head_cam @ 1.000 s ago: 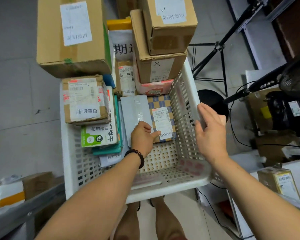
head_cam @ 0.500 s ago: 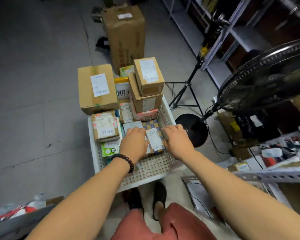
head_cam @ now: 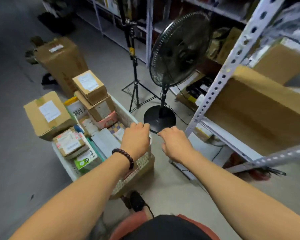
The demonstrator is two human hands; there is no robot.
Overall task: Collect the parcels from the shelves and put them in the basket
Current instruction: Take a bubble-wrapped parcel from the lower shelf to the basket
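Note:
A white perforated basket [head_cam: 144, 163] stands on the floor, packed with parcels: brown cartons stacked at its far end [head_cam: 90, 87], a large labelled carton [head_cam: 47, 113] at its left, flat packets [head_cam: 104, 141] in the middle. My left hand [head_cam: 135, 141], with a bead bracelet on the wrist, hovers over the basket's right rim, fingers curled, holding nothing. My right hand [head_cam: 176, 144] hangs just right of the basket above the floor, fingers loosely spread and empty.
A black standing fan [head_cam: 178, 47] and its round base [head_cam: 159, 118] stand just beyond my hands, with a tripod [head_cam: 135, 87] beside it. Metal shelving [head_cam: 232, 66] with big cartons [head_cam: 253, 108] rises at right. A tall carton [head_cam: 62, 59] stands on the floor behind the basket.
Both hands have lifted off the parcels in the basket and moved right. My view has risen and swung right, bringing the fan and the shelving into sight.

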